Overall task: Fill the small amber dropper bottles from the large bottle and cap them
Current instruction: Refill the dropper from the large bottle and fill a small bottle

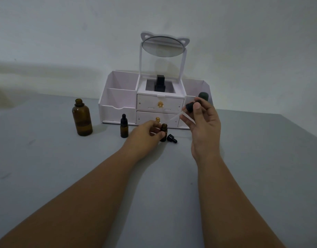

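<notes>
A grey table (46,167) runs to a pale wall (64,33), with a white cosmetic organizer (118,97) and its cat-ear mirror (163,46) at the far side. The large amber bottle (82,119) stands uncapped at far left, and a capped dropper bottle (124,128) stands to its right. The left hand (145,133) grips an open small amber bottle (164,130) upright on the table, fingers and thumb curled round it. A loose black dropper cap (172,138) lies just to its right. The right hand (206,126) pinches a glass dropper (189,107) by its black bulb, the tube slanting down-left toward the open mouth.
</notes>
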